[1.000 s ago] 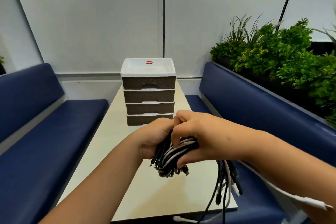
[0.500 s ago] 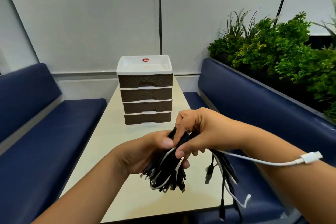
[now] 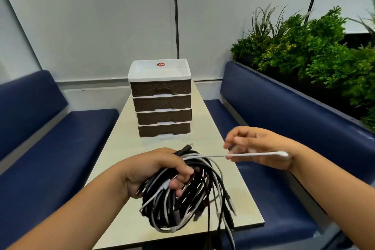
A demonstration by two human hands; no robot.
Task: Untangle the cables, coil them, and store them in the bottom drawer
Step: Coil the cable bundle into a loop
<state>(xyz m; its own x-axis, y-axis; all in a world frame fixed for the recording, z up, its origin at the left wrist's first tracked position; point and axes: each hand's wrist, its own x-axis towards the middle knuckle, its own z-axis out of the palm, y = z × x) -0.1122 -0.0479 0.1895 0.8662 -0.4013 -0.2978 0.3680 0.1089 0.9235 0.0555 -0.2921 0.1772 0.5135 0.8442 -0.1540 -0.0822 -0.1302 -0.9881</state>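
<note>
My right hand (image 3: 257,148) has pulled away, pinching one thin white cable (image 3: 215,155) taut from the tangled black-and-white cable bundle (image 3: 182,195) gripped by my left hand (image 3: 154,168); untangling is starting.

Bright, even indoor light; right hand (image 3: 261,148) motion-blurred, edges bowed by wide-angle.

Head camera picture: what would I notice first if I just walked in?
Probably the big tangle of black and white cables gripped in the left hand over the near end of the table. Next, the right hand pinching one white cable stretched out sideways from the bunch. Behind them, a brown drawer unit with four closed drawers stands on the table, between blue benches.
</note>
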